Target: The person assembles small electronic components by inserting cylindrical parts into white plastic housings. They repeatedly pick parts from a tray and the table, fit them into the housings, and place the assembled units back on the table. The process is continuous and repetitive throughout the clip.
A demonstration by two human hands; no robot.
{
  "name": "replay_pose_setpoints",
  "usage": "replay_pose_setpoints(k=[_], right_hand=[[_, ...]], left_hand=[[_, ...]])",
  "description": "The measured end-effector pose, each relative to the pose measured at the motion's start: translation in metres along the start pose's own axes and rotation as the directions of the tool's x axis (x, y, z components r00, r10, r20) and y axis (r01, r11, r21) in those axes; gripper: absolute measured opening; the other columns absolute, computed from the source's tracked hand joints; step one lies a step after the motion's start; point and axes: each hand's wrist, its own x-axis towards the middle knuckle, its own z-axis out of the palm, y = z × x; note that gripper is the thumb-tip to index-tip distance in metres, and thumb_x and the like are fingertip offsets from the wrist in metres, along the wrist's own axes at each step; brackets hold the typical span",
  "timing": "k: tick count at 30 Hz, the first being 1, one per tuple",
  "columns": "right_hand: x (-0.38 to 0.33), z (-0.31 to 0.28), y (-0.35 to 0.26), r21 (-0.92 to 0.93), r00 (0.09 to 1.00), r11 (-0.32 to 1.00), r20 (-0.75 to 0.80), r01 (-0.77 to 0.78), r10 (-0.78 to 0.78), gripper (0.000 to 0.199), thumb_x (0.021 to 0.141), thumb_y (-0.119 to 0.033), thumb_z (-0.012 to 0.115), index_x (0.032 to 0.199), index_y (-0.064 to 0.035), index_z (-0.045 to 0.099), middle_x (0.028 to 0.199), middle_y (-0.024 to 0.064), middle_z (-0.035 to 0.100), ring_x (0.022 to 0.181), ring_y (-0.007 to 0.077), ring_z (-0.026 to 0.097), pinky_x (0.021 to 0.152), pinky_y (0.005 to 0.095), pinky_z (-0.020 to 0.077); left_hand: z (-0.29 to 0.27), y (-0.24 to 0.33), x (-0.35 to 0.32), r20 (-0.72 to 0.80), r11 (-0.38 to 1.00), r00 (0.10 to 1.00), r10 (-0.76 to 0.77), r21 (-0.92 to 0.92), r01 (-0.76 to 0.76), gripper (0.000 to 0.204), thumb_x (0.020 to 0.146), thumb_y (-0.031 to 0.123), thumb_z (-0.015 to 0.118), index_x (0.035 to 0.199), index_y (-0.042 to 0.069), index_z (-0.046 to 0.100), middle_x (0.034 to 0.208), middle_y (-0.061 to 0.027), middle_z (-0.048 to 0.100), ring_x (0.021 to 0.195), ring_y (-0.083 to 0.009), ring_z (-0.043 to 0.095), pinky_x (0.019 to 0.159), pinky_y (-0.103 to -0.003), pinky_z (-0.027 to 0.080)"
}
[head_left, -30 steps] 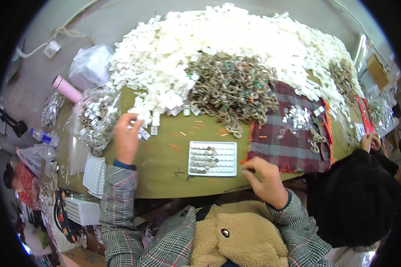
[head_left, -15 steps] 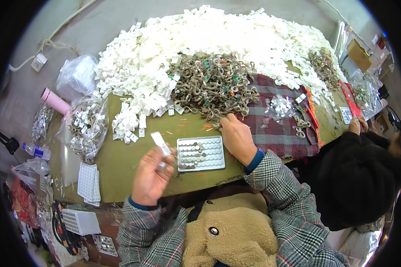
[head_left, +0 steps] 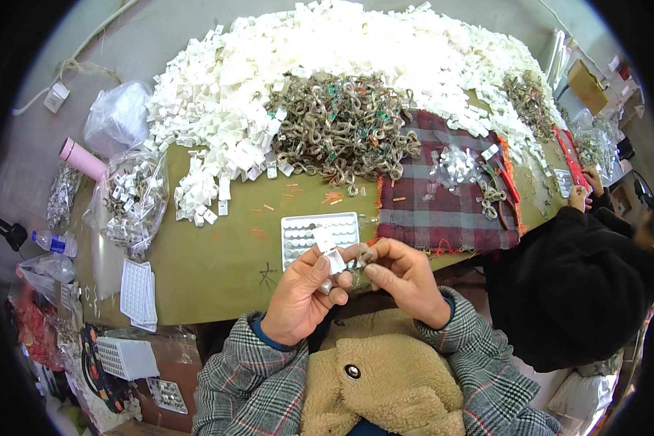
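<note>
In the head view, our left hand pinches a white piece above the near edge of the table, before the tray; our right hand pinches seemingly a grey-brown loop. Whether they're joined, we cannot tell. Heaped white pieces and loops are left toward the far edge.
</note>
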Motion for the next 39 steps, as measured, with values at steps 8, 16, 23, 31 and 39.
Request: replay_pose_setpoints(k=[8,16,23,31,39], right_hand=[[-0.009,-0.008,0.017,0.048,0.999,0.998,-0.011,0.039,-0.038,0.02,0.096,-0.006,0.061,0.113,0.0034,0.057,0.102,0.0033,0.06,0.091,0.0082,0.057,0.081,0.0235,0.048],[-0.007,-0.012,0.009,0.23,1.0,0.973,-0.03,0.017,-0.01,0.018,0.094,-0.002,0.063,0.11,0.0047,0.062,0.097,0.004,0.066,0.087,0.0093,0.061,0.079,0.0242,0.0508],[-0.004,0.0,0.017,0.432,0.982,0.893,-0.185,0.125,-0.048,0.013,0.097,-0.003,0.058,0.108,-0.0007,0.052,0.099,0.0083,0.066,0.078,0.01,0.063,0.073,0.026,0.0532],[-0.013,0.017,0.006,0.18,0.997,0.981,0.026,-0.07,0.066,0.017,0.09,0.009,0.062,0.103,0.0028,0.055,0.097,0.0086,0.057,0.071,0.009,0.06,0.061,0.0212,0.0509],[-0.008,0.023,0.009,0.006,0.999,1.0,0.028,0.027,-0.027,0.01,0.094,0.002,0.061,0.102,0.0072,0.061,0.095,0.0062,0.059,0.077,0.0093,0.062,0.067,0.0217,0.051]], left_hand=[[0.01,-0.011,-0.003,0.01,0.929,0.986,0.164,0.334,-0.158,0.025,0.1,0.013,0.056,0.117,-0.005,0.055,0.112,-0.019,0.066,0.096,-0.0222,0.07,0.075,-0.032,0.062],[0.011,-0.02,-0.005,0.071,0.858,0.997,0.019,0.511,-0.053,0.029,0.097,0.012,0.061,0.118,-0.006,0.054,0.106,-0.0202,0.065,0.088,-0.0251,0.07,0.072,-0.036,0.062],[0.004,-0.019,-0.004,-0.12,0.907,0.99,-0.081,0.404,0.123,0.033,0.097,0.014,0.061,0.123,-0.005,0.056,0.105,-0.016,0.066,0.084,-0.0197,0.068,0.066,-0.03,0.061],[-0.006,-0.019,-0.011,-0.128,0.931,0.978,0.165,0.346,-0.112,0.022,0.091,0.006,0.069,0.11,-0.002,0.063,0.094,-0.0082,0.066,0.071,-0.0133,0.062,0.056,-0.024,0.052],[-0.015,-0.02,-0.017,-0.107,0.929,0.97,0.217,0.327,-0.172,0.02,0.09,0.001,0.068,0.109,-0.002,0.065,0.097,-0.0117,0.068,0.078,-0.0169,0.068,0.065,-0.028,0.059]])
